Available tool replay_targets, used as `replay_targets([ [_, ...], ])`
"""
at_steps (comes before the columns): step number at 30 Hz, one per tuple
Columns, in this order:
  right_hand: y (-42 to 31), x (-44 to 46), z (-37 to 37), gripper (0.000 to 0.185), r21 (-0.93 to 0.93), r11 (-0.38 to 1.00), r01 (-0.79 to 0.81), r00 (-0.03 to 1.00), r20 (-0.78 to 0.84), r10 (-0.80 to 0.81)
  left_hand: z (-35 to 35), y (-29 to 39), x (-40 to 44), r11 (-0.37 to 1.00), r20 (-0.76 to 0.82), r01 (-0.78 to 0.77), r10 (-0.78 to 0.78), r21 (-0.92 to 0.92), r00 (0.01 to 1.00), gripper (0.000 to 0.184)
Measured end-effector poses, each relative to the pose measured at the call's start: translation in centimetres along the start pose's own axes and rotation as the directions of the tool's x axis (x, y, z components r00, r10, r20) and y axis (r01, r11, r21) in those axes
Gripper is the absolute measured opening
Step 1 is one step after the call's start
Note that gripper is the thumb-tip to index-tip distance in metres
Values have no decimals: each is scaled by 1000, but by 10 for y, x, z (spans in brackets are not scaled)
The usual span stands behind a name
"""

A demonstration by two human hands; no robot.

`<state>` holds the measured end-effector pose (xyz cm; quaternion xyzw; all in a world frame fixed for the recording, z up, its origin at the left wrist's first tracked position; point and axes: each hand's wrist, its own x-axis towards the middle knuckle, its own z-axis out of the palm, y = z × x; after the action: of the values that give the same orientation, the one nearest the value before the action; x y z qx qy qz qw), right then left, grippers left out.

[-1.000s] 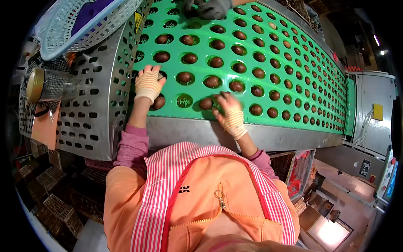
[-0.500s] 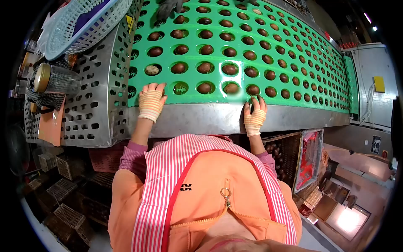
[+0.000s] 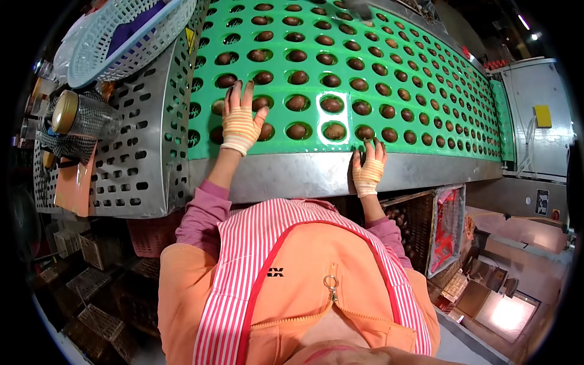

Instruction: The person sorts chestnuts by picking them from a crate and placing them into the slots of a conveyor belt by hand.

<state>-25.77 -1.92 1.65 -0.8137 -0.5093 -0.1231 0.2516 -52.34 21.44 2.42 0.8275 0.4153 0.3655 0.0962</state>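
My left hand [image 3: 239, 125], in a striped fingerless glove, is stretched over the left end of the green tray surface [image 3: 316, 143]. Its fingers are apart among brown eggs, with the fingertips near one egg [image 3: 225, 80] and the thumb near another [image 3: 262, 102]. Beneath the hand, some cups are partly hidden. My right hand [image 3: 368, 170], gloved alike, rests on the metal front edge [image 3: 286, 173], its fingers apart and holding nothing visible. Its fingertips lie just below a brown egg [image 3: 364, 132] in the front row.
Perforated metal panel [image 3: 137, 146] on the left carries a blue basket [image 3: 121, 52] and a gold-lidded jar [image 3: 67, 112]. A crate of eggs [image 3: 401, 225] sits below right. Another person's blurred dark glove [image 3: 356, 9] is at the far edge.
My left hand has moved up and rightward from the tray's front edge. A bare front-row cup beside it now holds an egg. The other person's glove has shifted right. My right hand stays put.
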Motion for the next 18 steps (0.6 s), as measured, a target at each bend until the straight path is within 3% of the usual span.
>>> replay_targets([
  [2,2,-1,2,47,3,1000,1,1000,-8,-1,10,4,10,997,8,-10,10,75,1000,72],
  [4,-1,0,0,47,-49,999,-17,1000,8,17,34,4,11,993,227,14,-40,115,973,80],
  [7,0,-1,2,47,-79,994,-74,997,27,76,61,-7,42,998,126,38,-44,51,991,83],
  [8,1,-2,4,46,-81,995,-58,998,-12,58,69,-14,59,991,117,121,-114,-53,987,82],
  [10,-2,-2,2,45,-59,996,-61,997,-41,59,84,-33,91,993,21,116,-115,-26,993,81],
  [12,-3,-2,1,45,-51,997,-66,996,-59,63,86,-44,109,966,156,217,-238,142,959,75],
  [13,-4,-1,0,45,-57,996,-72,996,-63,69,88,-50,114,939,333,264,-326,220,885,73],
  [14,-5,-1,-1,45,-47,995,-85,994,-69,82,93,-58,110,941,383,217,-307,260,871,71],
  [18,-5,0,-1,45,-58,991,-122,991,-62,118,93,-46,114,927,359,146,-275,346,892,70],
])
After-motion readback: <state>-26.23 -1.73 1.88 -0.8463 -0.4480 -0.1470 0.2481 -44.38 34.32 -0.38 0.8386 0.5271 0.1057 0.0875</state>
